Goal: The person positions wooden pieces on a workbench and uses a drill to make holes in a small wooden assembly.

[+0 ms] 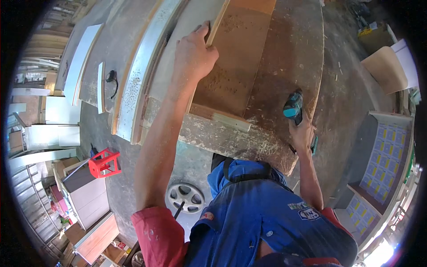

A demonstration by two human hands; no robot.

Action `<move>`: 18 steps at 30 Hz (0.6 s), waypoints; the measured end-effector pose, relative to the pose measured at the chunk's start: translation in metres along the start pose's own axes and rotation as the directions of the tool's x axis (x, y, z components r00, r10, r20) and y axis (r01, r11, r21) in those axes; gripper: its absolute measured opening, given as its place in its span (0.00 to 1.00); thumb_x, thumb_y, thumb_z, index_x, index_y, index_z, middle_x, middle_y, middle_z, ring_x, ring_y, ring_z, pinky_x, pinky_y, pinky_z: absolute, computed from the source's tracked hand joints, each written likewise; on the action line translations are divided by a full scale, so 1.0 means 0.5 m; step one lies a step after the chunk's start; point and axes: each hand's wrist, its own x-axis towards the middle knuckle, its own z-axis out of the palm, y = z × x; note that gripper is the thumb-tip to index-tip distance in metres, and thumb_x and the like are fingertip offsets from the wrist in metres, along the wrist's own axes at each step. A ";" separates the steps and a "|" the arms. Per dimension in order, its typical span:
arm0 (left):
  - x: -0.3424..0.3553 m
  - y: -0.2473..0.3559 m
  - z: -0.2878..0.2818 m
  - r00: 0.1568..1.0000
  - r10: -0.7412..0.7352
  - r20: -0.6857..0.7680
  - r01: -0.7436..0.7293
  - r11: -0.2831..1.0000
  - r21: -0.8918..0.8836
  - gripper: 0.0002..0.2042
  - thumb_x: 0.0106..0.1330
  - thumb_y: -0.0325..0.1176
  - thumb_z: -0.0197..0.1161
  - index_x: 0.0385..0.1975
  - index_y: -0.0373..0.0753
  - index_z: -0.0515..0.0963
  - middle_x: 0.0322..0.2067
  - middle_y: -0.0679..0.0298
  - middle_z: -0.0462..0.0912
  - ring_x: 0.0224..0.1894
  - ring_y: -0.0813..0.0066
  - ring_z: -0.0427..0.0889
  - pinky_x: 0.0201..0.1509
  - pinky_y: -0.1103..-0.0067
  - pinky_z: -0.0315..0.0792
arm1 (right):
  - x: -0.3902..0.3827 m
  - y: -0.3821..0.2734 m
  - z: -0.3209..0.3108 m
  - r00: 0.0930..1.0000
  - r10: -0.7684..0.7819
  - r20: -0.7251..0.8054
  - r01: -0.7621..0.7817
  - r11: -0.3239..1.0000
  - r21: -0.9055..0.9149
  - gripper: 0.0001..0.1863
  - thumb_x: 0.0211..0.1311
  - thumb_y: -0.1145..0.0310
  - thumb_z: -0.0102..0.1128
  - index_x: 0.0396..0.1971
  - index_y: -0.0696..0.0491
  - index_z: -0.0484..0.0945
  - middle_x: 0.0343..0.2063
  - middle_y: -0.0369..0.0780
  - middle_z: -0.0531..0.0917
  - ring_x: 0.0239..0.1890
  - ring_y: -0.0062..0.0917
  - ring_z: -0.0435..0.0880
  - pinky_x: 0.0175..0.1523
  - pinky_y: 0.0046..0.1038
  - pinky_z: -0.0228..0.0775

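My left hand (195,55) is closed over the long wooden edge strip (217,20) of a light grey panel that lies on the worn brown workbench (291,58). A small dark spot shows by its fingertips; I cannot make out what it is. Beside the strip lies a brown board (227,58) sprinkled with dark specks, with a short pale wood strip (232,121) at its near end. My right hand (302,131) is wrapped around the handle of a teal and black cordless drill (293,107), held over the bench's right side near its edge.
Long white, wood-edged panels (138,73) lie along the bench's left. A small black object with a cord (111,76) rests beyond them. Below on the left stand a red plastic stool (104,163) and a grey spoked wheel (186,198). A large cabinet frame (384,155) leans at right.
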 end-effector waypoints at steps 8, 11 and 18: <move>-0.003 -0.002 0.004 0.994 -0.110 0.026 0.113 0.974 -0.195 0.25 0.54 0.34 0.60 0.54 0.38 0.75 0.45 0.51 0.82 0.47 0.47 0.80 0.52 0.64 0.75 | 0.004 0.033 0.113 0.992 -0.125 0.024 0.125 0.992 0.010 0.39 0.58 0.64 0.66 0.66 0.60 0.58 0.54 0.56 0.75 0.57 0.51 0.74 0.56 0.44 0.70; -0.037 -0.045 -0.024 0.993 -0.016 0.115 0.068 0.883 -0.464 0.22 0.55 0.38 0.64 0.50 0.35 0.79 0.34 0.56 0.85 0.39 0.56 0.83 0.45 0.70 0.75 | -0.014 0.036 0.127 0.990 -0.099 0.098 0.103 0.994 -0.032 0.37 0.59 0.62 0.66 0.65 0.59 0.61 0.55 0.56 0.75 0.59 0.51 0.72 0.59 0.44 0.67; -0.452 -0.206 0.014 0.823 -0.477 -0.309 0.113 0.670 -0.734 0.13 0.66 0.31 0.60 0.46 0.31 0.80 0.36 0.59 0.87 0.40 0.78 0.83 0.47 0.79 0.74 | -0.059 0.062 0.092 0.876 -0.475 -0.089 0.459 0.875 -0.156 0.16 0.65 0.67 0.61 0.49 0.58 0.76 0.44 0.49 0.81 0.47 0.45 0.79 0.48 0.42 0.72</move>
